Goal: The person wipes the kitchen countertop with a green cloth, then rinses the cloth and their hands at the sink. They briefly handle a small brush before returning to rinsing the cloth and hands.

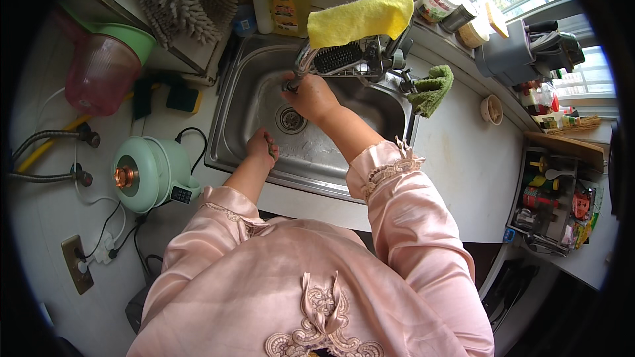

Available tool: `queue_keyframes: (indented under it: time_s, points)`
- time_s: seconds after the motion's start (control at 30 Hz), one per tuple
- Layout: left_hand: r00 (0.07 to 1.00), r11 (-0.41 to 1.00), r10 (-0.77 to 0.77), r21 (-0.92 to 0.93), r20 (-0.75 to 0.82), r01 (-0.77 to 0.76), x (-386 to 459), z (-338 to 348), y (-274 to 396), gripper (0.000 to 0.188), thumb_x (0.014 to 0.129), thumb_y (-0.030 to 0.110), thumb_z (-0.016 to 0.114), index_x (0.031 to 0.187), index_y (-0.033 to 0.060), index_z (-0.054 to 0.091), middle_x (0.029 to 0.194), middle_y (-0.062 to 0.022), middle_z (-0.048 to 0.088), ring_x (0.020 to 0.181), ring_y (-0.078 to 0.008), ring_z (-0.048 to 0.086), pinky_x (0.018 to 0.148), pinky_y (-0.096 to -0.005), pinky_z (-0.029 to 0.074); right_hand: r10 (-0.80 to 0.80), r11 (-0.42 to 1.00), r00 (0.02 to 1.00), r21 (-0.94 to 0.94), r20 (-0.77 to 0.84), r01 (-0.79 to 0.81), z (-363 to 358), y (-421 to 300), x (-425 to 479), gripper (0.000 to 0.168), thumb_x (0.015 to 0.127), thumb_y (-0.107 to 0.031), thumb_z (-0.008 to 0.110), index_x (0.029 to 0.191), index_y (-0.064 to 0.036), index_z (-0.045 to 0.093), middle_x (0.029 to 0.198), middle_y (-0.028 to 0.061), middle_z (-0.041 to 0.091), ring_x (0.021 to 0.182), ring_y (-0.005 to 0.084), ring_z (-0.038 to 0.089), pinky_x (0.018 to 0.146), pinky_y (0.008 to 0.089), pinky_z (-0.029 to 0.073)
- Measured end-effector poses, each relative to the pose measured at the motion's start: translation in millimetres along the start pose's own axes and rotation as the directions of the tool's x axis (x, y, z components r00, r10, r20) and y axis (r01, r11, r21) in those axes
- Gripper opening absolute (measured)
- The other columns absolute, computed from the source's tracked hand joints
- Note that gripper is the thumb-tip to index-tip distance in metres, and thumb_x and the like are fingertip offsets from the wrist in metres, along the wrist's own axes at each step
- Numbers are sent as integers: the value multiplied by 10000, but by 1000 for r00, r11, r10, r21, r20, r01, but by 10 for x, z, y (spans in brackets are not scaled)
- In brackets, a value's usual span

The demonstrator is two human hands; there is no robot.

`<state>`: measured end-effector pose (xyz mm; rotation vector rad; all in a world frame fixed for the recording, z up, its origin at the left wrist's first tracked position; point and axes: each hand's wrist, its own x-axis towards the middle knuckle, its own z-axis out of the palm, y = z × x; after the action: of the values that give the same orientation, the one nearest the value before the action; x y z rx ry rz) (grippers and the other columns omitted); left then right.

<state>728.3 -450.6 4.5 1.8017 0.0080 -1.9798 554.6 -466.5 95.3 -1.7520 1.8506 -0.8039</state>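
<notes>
My right hand (pixel 311 96) is closed around the end of the faucet spout (pixel 298 75), over the stainless steel sink (pixel 230 104). My left hand (pixel 262 148) is low at the sink's near left side, its fingers curled around something small and green (pixel 271 148) that is mostly hidden. Between and beyond the hands lies the round drain strainer (pixel 290 120). A yellow cloth (pixel 359 20) hangs above the faucet area, with a black brush (pixel 339 58) in a rack beneath it. A green cloth (pixel 430 91) drapes over a fitting right of the sink.
Left of the sink are a mint-green electric pot (pixel 144 173), a sponge (pixel 183 100) and a pink dipper (pixel 101 75). Behind it stands a yellow detergent bottle (pixel 289 5). To the right are a small bowl (pixel 491 110), a grey knife holder (pixel 503 49) and a wire rack (pixel 543 198).
</notes>
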Motion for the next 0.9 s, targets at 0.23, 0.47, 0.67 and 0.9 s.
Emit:
queue_keyframes:
  time_s: [0.23,0.47,0.67,0.9]
  points:
    - [1000,1000,4,0,-7,-4,-51,6,-9,315,928,341,461,661,182,410,564,35,398,462,-126,343,432,-267,254,5,999,1000,47,-22,-4,-23,-25,-20,294,750,-175,687,1011,-54,626,762,184,646,745,339,636,649,377,491]
    - [1000,1000,2,-14,2,-2,-67,6,-14,291,926,326,467,679,181,418,567,34,404,465,-121,345,430,-258,255,24,997,996,77,-81,-18,40,-8,-39,291,748,-152,688,1011,-45,621,811,189,648,792,339,633,680,365,488]
    - [1000,1000,17,-12,-6,-17,-14,-19,-24,291,935,342,457,698,180,415,568,30,390,470,-121,344,428,-268,239,-15,983,998,181,55,5,-77,-76,-66,283,742,-154,692,997,-51,624,777,165,639,740,323,620,657,359,477]
    - [1000,1000,6,7,28,-6,27,11,22,264,921,314,472,701,180,416,574,31,408,470,-121,356,428,-271,270,17,990,995,137,103,-31,-171,-105,-130,281,734,-190,689,963,-37,633,762,168,635,725,318,620,651,362,477]
